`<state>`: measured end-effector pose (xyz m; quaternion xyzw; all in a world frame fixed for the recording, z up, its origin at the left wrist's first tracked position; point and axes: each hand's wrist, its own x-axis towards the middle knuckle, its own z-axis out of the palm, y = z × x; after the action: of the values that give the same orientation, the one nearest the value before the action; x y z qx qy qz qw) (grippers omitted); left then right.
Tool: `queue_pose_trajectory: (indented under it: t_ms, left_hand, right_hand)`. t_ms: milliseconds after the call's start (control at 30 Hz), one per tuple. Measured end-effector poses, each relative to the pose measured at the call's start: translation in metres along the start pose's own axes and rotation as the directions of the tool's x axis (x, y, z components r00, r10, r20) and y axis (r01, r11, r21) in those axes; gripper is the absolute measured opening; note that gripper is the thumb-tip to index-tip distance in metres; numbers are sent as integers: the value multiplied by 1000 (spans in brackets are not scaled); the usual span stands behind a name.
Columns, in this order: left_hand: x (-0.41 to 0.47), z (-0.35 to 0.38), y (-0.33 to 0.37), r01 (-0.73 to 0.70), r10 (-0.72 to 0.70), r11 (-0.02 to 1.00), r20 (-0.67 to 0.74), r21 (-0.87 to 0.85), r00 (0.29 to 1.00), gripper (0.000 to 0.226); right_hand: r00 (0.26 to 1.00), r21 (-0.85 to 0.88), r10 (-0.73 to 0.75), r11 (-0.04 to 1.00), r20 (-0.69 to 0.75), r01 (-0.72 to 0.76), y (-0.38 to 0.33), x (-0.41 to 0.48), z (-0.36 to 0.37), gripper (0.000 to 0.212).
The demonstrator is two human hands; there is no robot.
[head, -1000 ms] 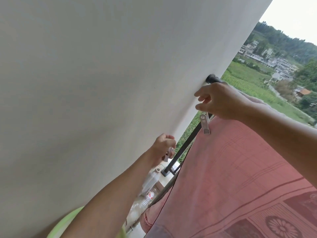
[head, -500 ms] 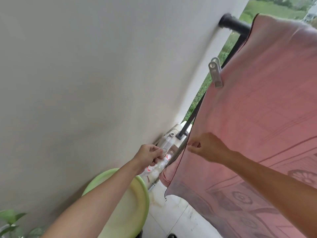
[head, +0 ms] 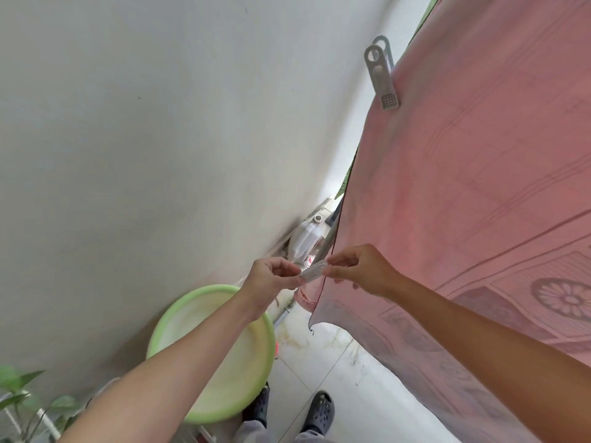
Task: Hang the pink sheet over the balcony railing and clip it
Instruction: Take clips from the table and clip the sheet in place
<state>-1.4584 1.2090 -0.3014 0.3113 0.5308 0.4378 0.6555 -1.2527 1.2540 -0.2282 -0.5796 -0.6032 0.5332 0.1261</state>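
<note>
Two hands meet near the middle of the view, a little toward 5 o'clock from the centre. The left hand point(head: 271, 278) comes from 7 o'clock, and its fingers are closed narrow on one end of a small pale clip point(head: 314, 272). The right hand point(head: 363, 271) comes from 4 o'clock, and its thumb and first fingers pinch the other end of the same clip, so both hands hold it together. The clip lies just at the left edge of the pink sheet point(head: 479, 187); I cannot tell if it already bites the cloth.

The pink sheet fills the side from 12 to 5 o'clock and hangs down, with a flower pattern near its lower border. At 1 o'clock a grey clothes peg point(head: 382, 79) is clamped on the upper edge of the sheet. The railing itself is mostly hidden behind the cloth.

A white wall point(head: 160, 139) takes the whole side from 8 to 12 o'clock. At 6 o'clock a light green basin point(head: 267, 356) stands on the tiled floor point(head: 335, 372), partly under the left forearm. Two dark shoes point(head: 318, 410) show at the bottom edge. Some green leaves point(head: 19, 382) are at 8 o'clock. A clear plastic bottle point(head: 307, 241) stands in the corner behind the hands.
</note>
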Motion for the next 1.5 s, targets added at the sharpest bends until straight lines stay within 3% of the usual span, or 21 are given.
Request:
queue_pose_trajectory:
  t_ms: [200, 300, 400, 467, 533, 600, 700, 800, 967, 1067, 1200, 1367, 1433, 1500]
  left_hand:
    - [-1, 13, -9, 12, -6, 998, 105, -59, 994, 21]
    - [25, 13, -7, 55, -56, 998, 43, 26, 998, 21]
    - [65, 17, 8, 34, -29, 974, -27, 222, 999, 31]
    - [92, 30, 25, 30, -41, 973, 46, 228, 998, 42]
    - [112, 49, 38, 34, -92, 965, 214, 259, 972, 49]
    - [127, 64, 42, -26, -118, 915, 330, 402, 937, 42]
    - [139, 69, 41, -122, -121, 799, 356, 589, 927, 21]
    - [137, 65, 44, -102, -152, 861, 443, 499, 884, 21]
    - [133, 52, 63, 103, -178, 982, 576, 161, 798, 36]
    - [107, 44, 64, 113, -170, 984, 553, 137, 816, 33]
    - [71, 55, 55, -21, -47, 984, 366, 179, 930, 7]
    - [54, 13, 39, -52, 49, 998, 81, 37, 996, 22]
    - [45, -4, 23, -33, 28, 997, 84, 68, 996, 14]
    - [35, -3, 12, -38, 6, 985, 191, 166, 982, 12]
  right_hand:
    - [1000, -21, 29, 999, 8, -29, 10, -9, -13, 19]
    - [982, -237, -31, 971, -184, -13, 21, -10, -26, 17]
    - [963, -527, -72, 846, -261, -80, 24, -15, -43, 47]
    - [967, -644, -81, 759, -241, -97, 27, -12, -50, 52]
    - [972, -694, -87, 714, -216, -90, 29, -5, -53, 43]
    - [978, -689, -88, 721, -191, -70, 29, 3, -56, 36]
    - [979, -675, -102, 737, -175, -44, 26, 15, -62, 30]
    - [977, -676, -148, 737, -153, 5, 27, 15, -66, 29]
    - [970, -725, -226, 682, -87, 94, 27, 3, -64, 28]
    - [957, -790, -291, 585, 8, 184, 14, -27, -33, 26]
    - [951, -859, -297, 462, 85, 221, 6, -59, -4, 30]
    - [950, -890, -286, 390, 126, 235, -1, -79, 3, 34]
    - [936, -893, -314, 359, 157, 270, -1, -89, 10, 32]
    - [920, -881, -341, 351, 196, 317, -3, -96, 17, 29]
